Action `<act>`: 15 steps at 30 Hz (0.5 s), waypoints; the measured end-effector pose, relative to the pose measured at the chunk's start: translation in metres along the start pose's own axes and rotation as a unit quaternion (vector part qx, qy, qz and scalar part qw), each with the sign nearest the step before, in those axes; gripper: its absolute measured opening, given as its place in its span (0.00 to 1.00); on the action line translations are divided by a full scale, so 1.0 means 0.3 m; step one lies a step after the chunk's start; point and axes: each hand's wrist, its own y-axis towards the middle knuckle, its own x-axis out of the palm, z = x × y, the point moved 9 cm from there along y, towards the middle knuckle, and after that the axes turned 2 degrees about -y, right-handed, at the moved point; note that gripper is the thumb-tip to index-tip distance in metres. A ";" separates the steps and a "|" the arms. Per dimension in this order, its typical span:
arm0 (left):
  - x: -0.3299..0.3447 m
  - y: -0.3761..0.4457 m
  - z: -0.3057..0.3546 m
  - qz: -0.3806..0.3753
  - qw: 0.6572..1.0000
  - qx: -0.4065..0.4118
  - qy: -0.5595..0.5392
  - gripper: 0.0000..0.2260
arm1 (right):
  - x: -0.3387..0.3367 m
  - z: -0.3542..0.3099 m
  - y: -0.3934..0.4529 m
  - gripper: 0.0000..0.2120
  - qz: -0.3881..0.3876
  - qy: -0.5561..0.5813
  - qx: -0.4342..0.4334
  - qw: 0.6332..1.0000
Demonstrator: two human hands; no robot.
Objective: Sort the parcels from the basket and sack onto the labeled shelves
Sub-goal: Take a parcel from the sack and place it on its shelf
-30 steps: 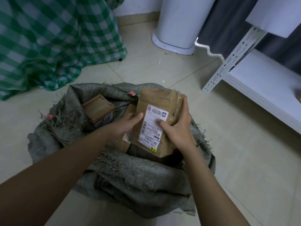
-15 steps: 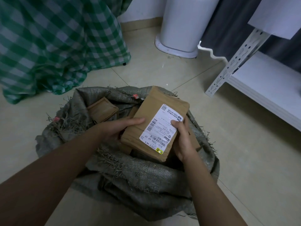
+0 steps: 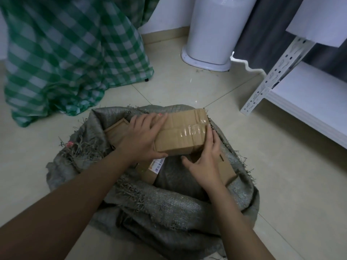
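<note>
A flat brown cardboard parcel sealed with clear tape (image 3: 181, 133) is held above the open mouth of the grey woven sack (image 3: 169, 209) that sits slumped on the tiled floor (image 3: 293, 184); the left hand (image 3: 142, 136) lies spread over the parcel's left end, fingers on top and thumb under the near edge, while the right hand (image 3: 205, 160) cups the right near corner with fingers open along the side, so the parcel is carried between the two rather than clamped; its taped face is up and no label shows on it, so the main risk, as I judge it, is sending it to the wrong shelf unless it is turned over and read; the glossy tape could also let the parcel slide from so light a hold and drop onto the other brown cardboard parcels (image 3: 116, 130) in the sack, one of them showing a barcoded label (image 3: 157, 164) just under the left wrist; the frayed sack rim might snag a corner; the white metal shelf (image 3: 308, 107) stands near the sack's right side, its slotted upright (image 3: 270, 79) a thing to knock in a hasty swing.
</note>
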 end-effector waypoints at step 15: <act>-0.004 -0.048 0.088 0.098 0.971 0.160 0.151 0.48 | 0.061 0.099 -0.006 0.23 -0.083 0.414 0.359 0.832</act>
